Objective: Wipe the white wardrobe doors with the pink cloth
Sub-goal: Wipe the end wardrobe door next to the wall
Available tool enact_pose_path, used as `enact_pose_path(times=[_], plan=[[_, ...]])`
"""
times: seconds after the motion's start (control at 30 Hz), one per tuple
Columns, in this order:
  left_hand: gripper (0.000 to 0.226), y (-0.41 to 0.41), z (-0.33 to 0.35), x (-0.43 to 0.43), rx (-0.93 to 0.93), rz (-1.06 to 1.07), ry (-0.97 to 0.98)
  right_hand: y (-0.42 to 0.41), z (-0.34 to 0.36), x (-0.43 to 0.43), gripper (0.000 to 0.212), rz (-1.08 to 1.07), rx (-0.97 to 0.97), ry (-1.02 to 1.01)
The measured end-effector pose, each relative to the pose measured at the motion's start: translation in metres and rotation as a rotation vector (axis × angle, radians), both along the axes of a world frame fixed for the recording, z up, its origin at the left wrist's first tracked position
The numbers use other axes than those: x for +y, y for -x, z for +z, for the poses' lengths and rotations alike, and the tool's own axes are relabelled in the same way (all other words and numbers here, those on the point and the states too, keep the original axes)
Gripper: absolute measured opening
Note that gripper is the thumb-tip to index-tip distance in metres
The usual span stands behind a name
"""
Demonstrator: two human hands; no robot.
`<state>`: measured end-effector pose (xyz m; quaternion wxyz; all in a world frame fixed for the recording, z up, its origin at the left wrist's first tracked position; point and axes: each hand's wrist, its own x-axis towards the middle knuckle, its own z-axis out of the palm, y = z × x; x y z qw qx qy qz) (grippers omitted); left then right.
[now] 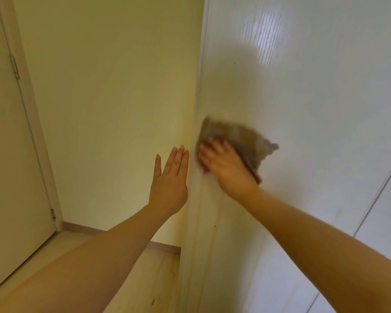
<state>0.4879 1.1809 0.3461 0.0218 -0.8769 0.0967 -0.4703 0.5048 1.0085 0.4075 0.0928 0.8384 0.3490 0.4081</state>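
Head view showed the right hand [221, 161] pressing the pink cloth [235, 135] flat against the white wardrobe door [314, 114], close to the door's left edge and about halfway up the visible panel. Its fingers lay stretched out over the cloth rather than bunched round it, though both hand and cloth were blurred. A loose corner of the cloth stuck out to the right, beyond the hand. The left hand [169, 180] was raised just beside that same left edge, palm flat, fingers straight and together, thumb set apart, holding nothing. Whether its fingertips touched the edge could not be told. Behind it rose a pale yellow wall [104, 86]. A room door [7, 154] with two hinges stood at far left, above the light wooden floor [163, 279].
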Motion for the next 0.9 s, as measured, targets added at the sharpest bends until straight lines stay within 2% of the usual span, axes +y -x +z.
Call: enact_pose_path(times=[0.03,0.07,0.13,0.17,0.2,0.23,0.27,0.3,0.37,0.4,0.47,0.5,0.53,0.57,0.63,0.67,0.7,0.73,0.8,0.87,0.9], plan=[[0.076,0.001,0.001,0.002,0.002,0.012,0.0,0.0,-0.025,-0.003,0.039,0.023,0.062,0.033],[0.08,0.003,0.001,0.004,0.005,0.026,0.003,0.014,-0.028,-0.005,0.032,0.052,0.226,0.01],[0.082,0.005,0.004,0.008,0.012,0.053,0.017,0.018,-0.009,-0.006,0.025,0.08,0.21,0.034],[0.082,0.006,0.005,0.008,0.027,0.059,0.027,0.01,0.001,-0.006,0.03,0.121,0.248,-0.063],[0.082,0.007,0.006,0.008,0.042,0.053,0.034,0.004,0.015,-0.008,0.037,0.049,0.269,-0.155],[0.082,0.007,0.005,0.008,0.055,0.042,0.04,0.004,0.028,-0.002,0.045,0.026,0.199,-0.301],[0.082,0.007,0.004,0.006,0.069,0.035,0.05,0.008,0.032,0.001,0.051,0.009,0.084,-0.236],[0.08,0.008,0.003,0.004,0.085,0.026,0.057,0.006,0.02,0.002,0.053,0.033,0.036,-0.061],[0.068,0.009,0.001,0.005,0.068,0.002,0.054,0.011,-0.027,-0.002,0.049,0.056,0.128,0.156],[0.063,0.009,0.0,0.009,0.066,0.003,0.058,0.019,-0.035,-0.007,0.043,0.095,0.216,0.185],[0.064,0.008,0.002,0.016,0.082,0.029,0.065,0.019,-0.013,-0.011,0.036,0.081,0.238,0.125],[0.064,0.008,0.001,0.018,0.089,0.041,0.068,0.014,0.007,-0.011,0.036,0.14,0.258,-0.041],[0.064,0.007,0.0,0.019,0.092,0.043,0.068,0.008,0.023,-0.004,0.038,0.144,0.223,-0.198],[0.064,0.006,-0.002,0.02,0.091,0.048,0.07,0.006,0.032,0.003,0.043,0.137,0.146,-0.259],[0.064,0.007,-0.007,0.018,0.092,0.042,0.07,-0.002,0.018,0.008,0.052,0.08,-0.052,-0.116],[0.065,0.008,-0.007,0.018,0.096,0.032,0.069,-0.003,-0.006,0.003,0.05,0.06,0.009,0.027],[0.065,0.01,-0.008,0.019,0.101,0.028,0.071,0.002,-0.031,-0.003,0.045,0.11,0.051,0.023],[0.064,0.011,-0.007,0.021,0.105,0.028,0.069,0.011,-0.041,-0.008,0.038,0.181,0.252,-0.069],[0.064,0.01,-0.005,0.023,0.104,0.047,0.075,0.012,-0.024,-0.006,0.029,0.199,0.351,-0.194],[0.065,0.008,-0.005,0.02,0.107,0.047,0.087,0.01,0.002,0.011,0.035,0.211,0.548,-0.266],[0.064,0.006,-0.005,0.016,0.111,0.035,0.092,0.008,0.011,0.016,0.039,0.23,0.55,-0.297]])
